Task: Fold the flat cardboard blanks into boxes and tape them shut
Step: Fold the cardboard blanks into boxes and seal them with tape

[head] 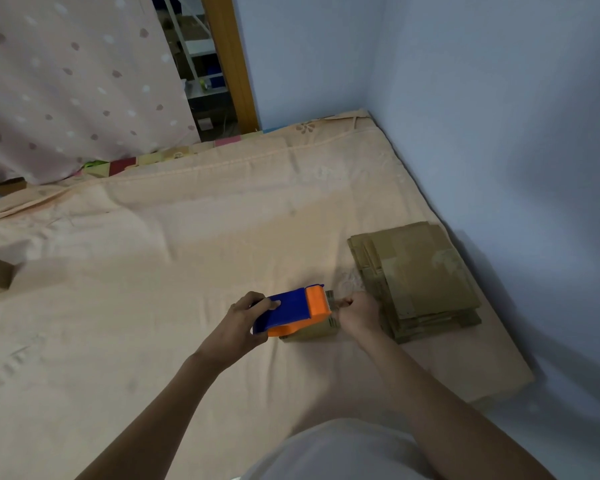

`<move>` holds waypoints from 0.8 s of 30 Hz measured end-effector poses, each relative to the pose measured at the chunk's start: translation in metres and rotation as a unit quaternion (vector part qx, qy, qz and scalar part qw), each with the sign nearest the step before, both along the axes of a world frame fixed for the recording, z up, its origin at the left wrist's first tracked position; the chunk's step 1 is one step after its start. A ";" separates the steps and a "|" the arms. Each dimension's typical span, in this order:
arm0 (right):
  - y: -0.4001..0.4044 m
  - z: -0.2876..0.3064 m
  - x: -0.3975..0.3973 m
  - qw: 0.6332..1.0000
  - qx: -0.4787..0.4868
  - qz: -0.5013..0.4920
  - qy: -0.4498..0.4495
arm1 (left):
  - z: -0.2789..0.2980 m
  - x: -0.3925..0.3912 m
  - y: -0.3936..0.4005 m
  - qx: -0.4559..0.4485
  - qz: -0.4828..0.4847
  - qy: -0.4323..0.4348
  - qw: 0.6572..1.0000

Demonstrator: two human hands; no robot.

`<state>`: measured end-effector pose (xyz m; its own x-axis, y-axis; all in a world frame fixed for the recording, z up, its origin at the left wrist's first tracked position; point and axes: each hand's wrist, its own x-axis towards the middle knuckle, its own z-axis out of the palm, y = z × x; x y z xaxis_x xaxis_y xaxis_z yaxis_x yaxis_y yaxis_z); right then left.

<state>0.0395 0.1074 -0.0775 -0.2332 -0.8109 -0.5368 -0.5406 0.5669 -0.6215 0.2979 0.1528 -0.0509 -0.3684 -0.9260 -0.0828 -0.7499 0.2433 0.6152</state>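
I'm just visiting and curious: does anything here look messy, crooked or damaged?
Only small things. The stack of flat cardboard blanks by the wall is uneven, its sheets fanned out of line, and the bed sheet is wrinkled. The tape dispenser sits normally in the left hand. Nothing looks spilled or broken.

Blue-and-orange tape dispenser (291, 311) sits tilted atop a small brown cardboard box (312, 331) on the bed, toothed edge facing right. Just beside it, flat brown blanks (420, 275) lie stacked.
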 end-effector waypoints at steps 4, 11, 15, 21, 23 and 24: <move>-0.001 0.000 0.003 1.000 -0.003 0.010 0.011 | 0.004 0.000 -0.001 -0.012 0.001 -0.024 1.000; -0.004 -0.001 0.010 0.999 -0.014 0.030 0.024 | 0.010 -0.001 -0.007 0.035 0.013 -0.034 0.999; -0.003 -0.003 0.014 0.999 -0.006 0.028 0.032 | 0.006 0.000 -0.004 0.052 0.003 -0.036 0.998; -0.003 -0.012 -0.013 0.999 -0.005 -0.003 0.036 | 0.004 0.023 -0.003 0.046 0.022 -0.065 0.997; -0.002 -0.020 -0.021 1.000 -0.001 0.003 0.011 | 0.003 0.032 0.000 0.058 0.023 -0.063 0.996; -0.001 -0.023 -0.023 1.000 -0.005 -0.003 0.000 | 0.002 0.032 0.001 0.056 0.014 -0.069 0.996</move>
<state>0.0166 0.1061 -0.1003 -0.2387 -0.8147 -0.5284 -0.5376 0.5640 -0.6268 0.3303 0.1542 -0.0487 -0.3199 -0.9179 -0.2348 -0.8346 0.1557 0.5284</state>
